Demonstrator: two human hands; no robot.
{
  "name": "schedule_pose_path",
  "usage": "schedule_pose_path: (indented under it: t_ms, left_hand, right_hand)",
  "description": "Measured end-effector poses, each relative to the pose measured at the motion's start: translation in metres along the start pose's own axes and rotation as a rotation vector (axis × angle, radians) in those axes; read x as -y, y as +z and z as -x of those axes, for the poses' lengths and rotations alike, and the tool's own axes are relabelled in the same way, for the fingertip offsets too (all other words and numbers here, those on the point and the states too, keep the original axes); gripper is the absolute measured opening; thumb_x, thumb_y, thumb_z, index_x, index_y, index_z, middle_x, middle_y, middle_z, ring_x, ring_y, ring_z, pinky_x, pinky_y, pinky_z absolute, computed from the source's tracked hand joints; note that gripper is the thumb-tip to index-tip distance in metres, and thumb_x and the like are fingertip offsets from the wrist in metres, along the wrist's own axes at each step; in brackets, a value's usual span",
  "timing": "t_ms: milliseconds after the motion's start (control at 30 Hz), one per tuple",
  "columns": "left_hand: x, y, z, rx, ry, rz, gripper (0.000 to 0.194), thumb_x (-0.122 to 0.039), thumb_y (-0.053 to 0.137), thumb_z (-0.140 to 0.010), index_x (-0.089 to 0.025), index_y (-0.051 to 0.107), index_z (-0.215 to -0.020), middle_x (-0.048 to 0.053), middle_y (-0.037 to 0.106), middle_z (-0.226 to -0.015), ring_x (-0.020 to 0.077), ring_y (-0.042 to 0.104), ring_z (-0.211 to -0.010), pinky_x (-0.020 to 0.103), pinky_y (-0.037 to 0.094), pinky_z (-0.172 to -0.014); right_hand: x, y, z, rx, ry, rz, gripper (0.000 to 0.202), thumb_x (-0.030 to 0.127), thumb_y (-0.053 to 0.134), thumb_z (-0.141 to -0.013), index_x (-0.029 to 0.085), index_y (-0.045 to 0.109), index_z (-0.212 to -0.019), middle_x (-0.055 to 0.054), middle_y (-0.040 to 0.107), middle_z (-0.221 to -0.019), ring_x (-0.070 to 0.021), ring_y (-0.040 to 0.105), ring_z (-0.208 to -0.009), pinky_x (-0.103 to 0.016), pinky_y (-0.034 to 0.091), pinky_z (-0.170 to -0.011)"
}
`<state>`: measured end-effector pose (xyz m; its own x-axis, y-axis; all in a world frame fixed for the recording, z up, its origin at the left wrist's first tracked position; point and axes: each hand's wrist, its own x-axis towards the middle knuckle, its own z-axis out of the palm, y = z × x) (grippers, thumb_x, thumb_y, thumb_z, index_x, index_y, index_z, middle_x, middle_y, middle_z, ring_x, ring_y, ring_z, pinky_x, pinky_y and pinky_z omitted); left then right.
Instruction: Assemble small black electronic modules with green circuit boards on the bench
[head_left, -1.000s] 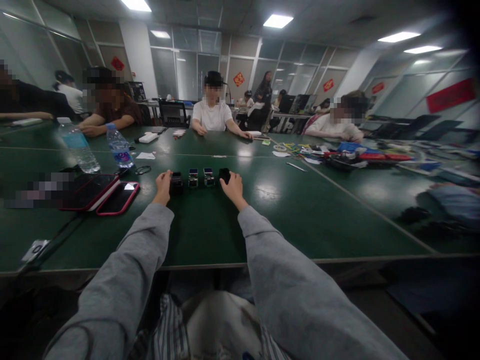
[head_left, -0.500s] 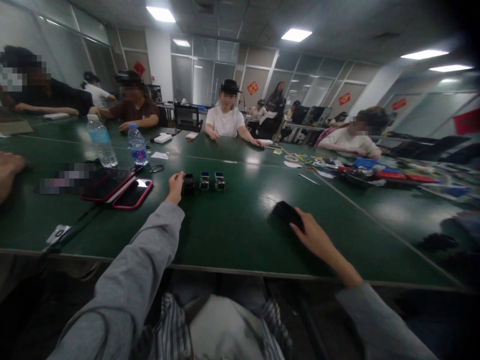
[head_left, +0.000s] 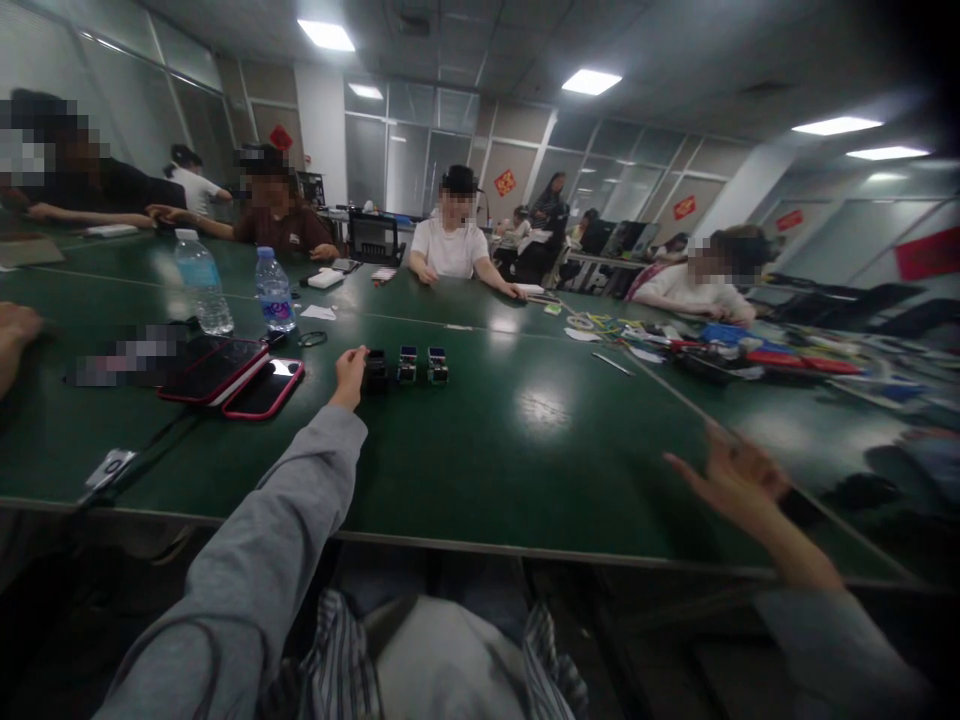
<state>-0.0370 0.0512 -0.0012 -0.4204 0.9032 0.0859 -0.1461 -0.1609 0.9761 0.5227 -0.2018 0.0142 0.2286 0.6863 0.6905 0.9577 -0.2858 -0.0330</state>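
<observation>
My left hand (head_left: 350,376) reaches over the green table with its fingers pinched together. The fingertips are at the left edge of a small black block (head_left: 376,368); whether they grip it or only touch it is not clear. Two similar small devices (head_left: 407,365) with dark screens on top stand in a row to the right of the block. Far to the right, my right hand (head_left: 742,480) is over the table, thumb stretched out from the blurred fingers. A dark shape (head_left: 804,508) lies just beside and partly behind this hand, too blurred to name.
Phones in red cases (head_left: 264,389) lie left of my left arm, near two water bottles (head_left: 276,290). A heap of cables and coloured packets (head_left: 750,350) covers the right far side, with a pen (head_left: 613,363) nearer. Several people sit around the table.
My right hand has moved right, away from the table's middle. The dark oblong object it held there is gone from that spot. My left hand and the small devices have stayed.
</observation>
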Motion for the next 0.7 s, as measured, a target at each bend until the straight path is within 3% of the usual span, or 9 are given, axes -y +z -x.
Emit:
schedule_pose_path:
  t_ms: [67, 133, 233, 333, 400, 500, 600, 700]
  left_hand:
    - [-0.001, 0.0, 0.001, 0.003, -0.004, -0.001, 0.016, -0.032, 0.06, -0.077, -0.016, 0.062, -0.074, -0.005, 0.044, -0.055, 0.0094, 0.04, -0.052, 0.022, 0.03, -0.051]
    - [-0.003, 0.0, 0.003, 0.006, -0.014, 0.0, 0.016, -0.032, 0.06, -0.078, -0.016, 0.061, -0.074, -0.005, 0.044, -0.055, 0.0092, 0.04, -0.052, 0.022, 0.03, -0.05]
    - [-0.006, 0.0, 0.005, 0.011, -0.025, 0.009, 0.016, -0.031, 0.059, -0.078, -0.016, 0.061, -0.075, -0.005, 0.044, -0.056, 0.0088, 0.04, -0.051, 0.021, 0.029, -0.05]
    - [-0.007, 0.0, 0.005, 0.018, -0.031, 0.018, 0.017, -0.031, 0.059, -0.078, -0.015, 0.061, -0.074, -0.005, 0.043, -0.055, 0.0084, 0.039, -0.051, 0.021, 0.029, -0.05]
    - [-0.006, 0.001, 0.004, 0.021, -0.037, 0.018, 0.017, -0.032, 0.06, -0.078, -0.015, 0.062, -0.074, -0.005, 0.043, -0.054, 0.0083, 0.039, -0.05, 0.021, 0.029, -0.05]
    - [-0.004, 0.002, 0.001, 0.021, -0.045, 0.021, 0.019, -0.034, 0.06, -0.077, -0.015, 0.062, -0.075, -0.005, 0.043, -0.052, 0.0084, 0.039, -0.049, 0.021, 0.029, -0.05]
    - [-0.002, 0.002, -0.001, 0.016, -0.05, 0.034, 0.018, -0.033, 0.06, -0.078, -0.015, 0.062, -0.074, -0.006, 0.042, -0.05, 0.0082, 0.037, -0.048, 0.021, 0.028, -0.049]
    - [-0.002, 0.001, -0.001, 0.031, -0.05, 0.047, 0.018, -0.033, 0.06, -0.078, -0.015, 0.062, -0.074, -0.006, 0.041, -0.05, 0.0077, 0.036, -0.046, 0.021, 0.026, -0.047]
  right_hand:
    - [0.061, 0.014, -0.011, 0.123, -0.112, -0.057, 0.086, 0.076, 0.017, -0.087, 0.019, 0.029, -0.15, -0.024, 0.032, -0.147, -0.0409, 0.028, -0.138, -0.065, 0.029, -0.099]
    - [0.146, 0.028, -0.02, 0.232, -0.284, -0.152, 0.072, 0.065, 0.024, -0.093, 0.022, 0.025, -0.151, -0.017, 0.029, -0.151, -0.0335, 0.027, -0.14, -0.058, 0.027, -0.106]
    - [0.272, 0.046, -0.03, 0.294, -0.534, -0.329, 0.063, 0.055, 0.033, -0.097, 0.025, 0.021, -0.151, -0.011, 0.02, -0.157, -0.028, 0.02, -0.144, -0.053, 0.02, -0.113]
    - [0.347, 0.062, -0.04, 0.306, -0.576, -0.491, 0.06, 0.052, 0.04, -0.096, 0.025, 0.026, -0.149, -0.011, 0.02, -0.157, -0.0293, 0.02, -0.143, -0.054, 0.019, -0.114]
    - [0.365, 0.071, -0.043, 0.348, -0.517, -0.575, 0.057, 0.051, 0.042, -0.096, 0.023, 0.032, -0.145, -0.013, 0.025, -0.155, -0.0308, 0.027, -0.14, -0.055, 0.026, -0.11]
    - [0.361, 0.078, -0.043, 0.364, -0.478, -0.639, 0.048, 0.05, 0.048, -0.094, 0.021, 0.044, -0.132, -0.015, 0.04, -0.144, -0.0313, 0.041, -0.13, -0.052, 0.04, -0.1]
    - [0.351, 0.078, -0.041, 0.286, -0.43, -0.653, 0.042, 0.049, 0.053, -0.091, 0.018, 0.051, -0.118, -0.015, 0.052, -0.124, -0.0293, 0.053, -0.111, -0.045, 0.047, -0.09]
    - [0.347, 0.078, -0.041, 0.199, -0.354, -0.669, 0.046, 0.045, 0.056, -0.09, 0.015, 0.049, -0.123, -0.016, 0.051, -0.12, -0.0291, 0.055, -0.108, -0.043, 0.048, -0.089]
